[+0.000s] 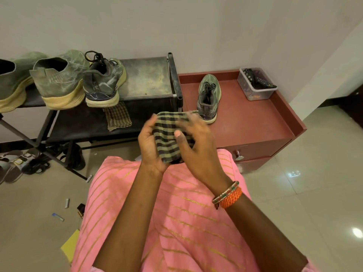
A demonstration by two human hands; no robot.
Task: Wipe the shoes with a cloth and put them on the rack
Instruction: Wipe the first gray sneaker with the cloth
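A: What do I see, left to right?

B: Three shoes (pixel 59 79) sit on the rack (pixel 149 79). My left hand (pixel 150 142) and right hand (pixel 198 142) both curl round the checked cloth (pixel 169 132), bunching it.

A: Any left?

B: One shoe (pixel 208 97) sits on the red cabinet (pixel 255 118). I think I wipe it next, so I must reach right.

cloth (pixel 170 136): woven check fabric, matt | shoes (pixel 208 98): knit mesh, dusty, foam soles | rack (pixel 149 79): dark metal, scuffed, dull | cabinet (pixel 253 122): smooth reddish wood-look | box (pixel 255 89): clear plastic | floor (pixel 314 173): glossy tile
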